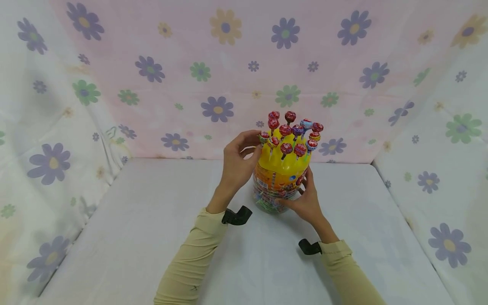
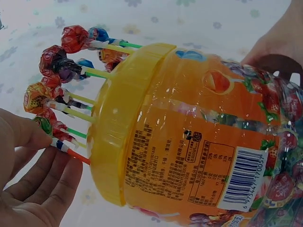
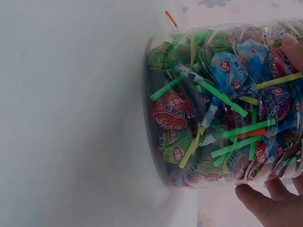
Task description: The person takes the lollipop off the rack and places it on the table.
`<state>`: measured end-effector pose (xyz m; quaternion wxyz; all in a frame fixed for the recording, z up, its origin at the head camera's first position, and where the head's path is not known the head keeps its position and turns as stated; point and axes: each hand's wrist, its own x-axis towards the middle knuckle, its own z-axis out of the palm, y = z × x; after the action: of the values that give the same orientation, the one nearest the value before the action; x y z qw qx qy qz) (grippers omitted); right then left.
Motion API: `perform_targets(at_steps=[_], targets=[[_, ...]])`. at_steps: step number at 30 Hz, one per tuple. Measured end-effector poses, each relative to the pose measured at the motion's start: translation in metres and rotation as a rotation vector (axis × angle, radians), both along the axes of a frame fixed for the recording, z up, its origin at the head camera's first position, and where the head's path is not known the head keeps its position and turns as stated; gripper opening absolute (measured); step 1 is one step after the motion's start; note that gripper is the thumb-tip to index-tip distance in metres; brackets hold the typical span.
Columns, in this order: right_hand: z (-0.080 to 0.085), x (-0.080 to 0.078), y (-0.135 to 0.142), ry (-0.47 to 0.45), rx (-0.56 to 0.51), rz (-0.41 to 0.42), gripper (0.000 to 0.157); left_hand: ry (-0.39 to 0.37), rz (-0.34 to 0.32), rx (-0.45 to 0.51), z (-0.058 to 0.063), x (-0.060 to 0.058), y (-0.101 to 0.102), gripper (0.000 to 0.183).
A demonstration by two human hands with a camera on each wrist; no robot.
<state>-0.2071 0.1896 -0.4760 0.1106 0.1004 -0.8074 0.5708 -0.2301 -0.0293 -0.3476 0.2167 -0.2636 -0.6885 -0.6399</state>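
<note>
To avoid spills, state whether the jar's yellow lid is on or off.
On: the left wrist view shows the yellow lid capping the lollipop jar.

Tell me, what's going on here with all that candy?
A person is handling a clear plastic jar with an orange label, which stands on a white-covered table. The right hand grips the jar's side. The left hand pinches a green-wrapped lollipop with an orange-red stick at the edge of the domed yellow plastic lid; the stick's end meets the lid. Other colourfully wrapped lollipops stick up from the lid, and more are inside the jar.
</note>
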Motion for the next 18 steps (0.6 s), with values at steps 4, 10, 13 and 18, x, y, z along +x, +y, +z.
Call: perform_targets(at_steps=[4,10,13,18], targets=[[0.020,0.012,-0.006,-0.011,0.004,0.011,0.115,0.022,0.026,-0.012,-0.003,-0.001,0.003,0.034],[0.026,0.014,-0.008,-0.012,0.000,0.017,0.114,0.044,0.063,-0.016,-0.006,-0.003,0.006,0.035],[0.027,0.014,-0.007,-0.021,-0.001,0.016,0.113,0.042,0.079,-0.008,-0.008,-0.004,0.007,0.035],[0.027,0.014,-0.007,-0.022,0.005,0.011,0.113,0.039,0.089,0.023,-0.010,-0.005,0.008,0.035]])
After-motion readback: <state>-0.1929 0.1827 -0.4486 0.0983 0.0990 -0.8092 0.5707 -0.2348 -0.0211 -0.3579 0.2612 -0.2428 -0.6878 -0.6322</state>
